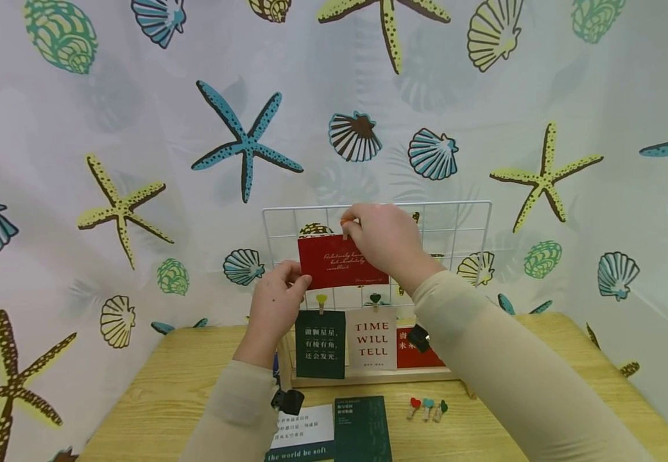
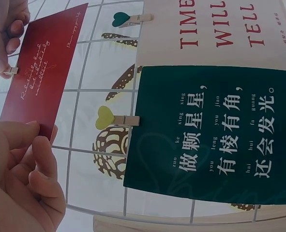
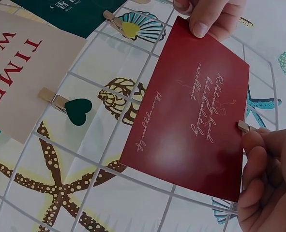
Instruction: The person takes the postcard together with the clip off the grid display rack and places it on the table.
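Note:
A red card (image 1: 328,264) with white script lies across the upper part of a white wire grid (image 1: 461,203). My left hand (image 1: 277,296) pinches its lower left corner between thumb and fingers. At the card's top edge my right hand (image 1: 385,239) pinches a small wooden clothespin (image 3: 243,126); a bit of orange shows by the fingertips in the head view. The clothespin's jaws overlap the card edge, and the right fingers cover the rest of it. Below hang a dark green card (image 2: 205,140) under a yellow heart clothespin (image 2: 106,118) and a cream card (image 1: 371,366) under a green heart clothespin (image 3: 78,111).
Another red card (image 1: 420,360) sits lower right on the grid, partly behind the right sleeve. On the wooden table (image 1: 166,378) lie a white-and-blue card (image 1: 301,423), a green card (image 1: 362,436) and three heart clothespins (image 1: 428,409). A patterned curtain (image 1: 310,77) hangs behind.

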`<state>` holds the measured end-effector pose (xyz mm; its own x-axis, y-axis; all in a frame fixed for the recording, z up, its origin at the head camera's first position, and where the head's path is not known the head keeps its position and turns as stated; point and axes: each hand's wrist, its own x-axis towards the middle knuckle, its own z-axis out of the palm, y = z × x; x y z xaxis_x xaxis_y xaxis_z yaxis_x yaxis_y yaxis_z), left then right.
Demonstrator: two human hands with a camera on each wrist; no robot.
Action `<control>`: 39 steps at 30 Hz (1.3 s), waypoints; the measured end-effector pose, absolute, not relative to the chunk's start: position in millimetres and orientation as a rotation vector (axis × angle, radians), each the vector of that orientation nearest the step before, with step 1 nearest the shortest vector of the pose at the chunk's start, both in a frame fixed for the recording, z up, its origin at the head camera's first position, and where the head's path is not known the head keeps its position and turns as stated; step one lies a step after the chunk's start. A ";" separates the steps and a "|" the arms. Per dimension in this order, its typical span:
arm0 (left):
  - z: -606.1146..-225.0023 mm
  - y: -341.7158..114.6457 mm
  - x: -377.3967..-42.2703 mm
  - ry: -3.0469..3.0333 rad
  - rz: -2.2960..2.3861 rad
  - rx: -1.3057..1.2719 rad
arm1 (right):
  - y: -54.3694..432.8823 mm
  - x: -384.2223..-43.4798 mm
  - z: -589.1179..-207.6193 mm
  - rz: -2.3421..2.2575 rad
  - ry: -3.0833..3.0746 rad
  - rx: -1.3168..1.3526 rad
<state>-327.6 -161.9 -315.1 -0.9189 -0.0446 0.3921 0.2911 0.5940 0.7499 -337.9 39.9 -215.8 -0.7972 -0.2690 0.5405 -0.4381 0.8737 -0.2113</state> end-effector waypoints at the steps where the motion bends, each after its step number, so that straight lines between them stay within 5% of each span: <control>1: -314.6 -162.2 -327.6 -2.453 -1.249 -0.200 | 39.9 -337.5 -215.5 0.448 -2.534 0.515; 39: -314.7 -164.1 -326.2 -2.437 -1.276 -0.208 | 47.1 -333.2 -213.6 0.475 -2.460 0.538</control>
